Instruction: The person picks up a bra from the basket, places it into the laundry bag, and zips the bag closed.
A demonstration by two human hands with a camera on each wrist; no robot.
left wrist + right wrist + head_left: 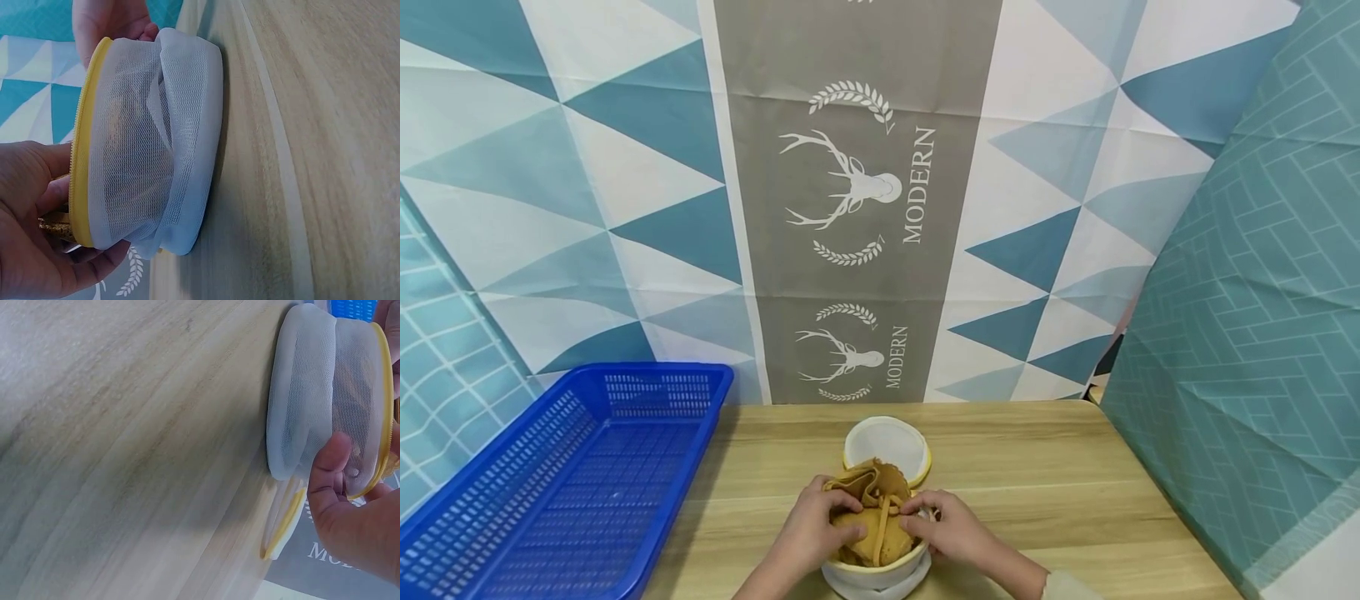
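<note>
A round white mesh laundry bag with a yellow zip rim stands on the table. Its round lid is folded back behind it. Inside sits a bunched mustard-yellow cloth with a frilled top and a thin strap across its front. My left hand grips the cloth's left side between thumb and fingers, near the rim. On the other side my right hand pinches the cloth by the strap's knot. One right-hand finger lies against the outside of the mesh.
A blue plastic basket with perforated walls stands to the left. The wooden table extends right and back to a patterned wall covering. A teal sheet hangs along the right edge.
</note>
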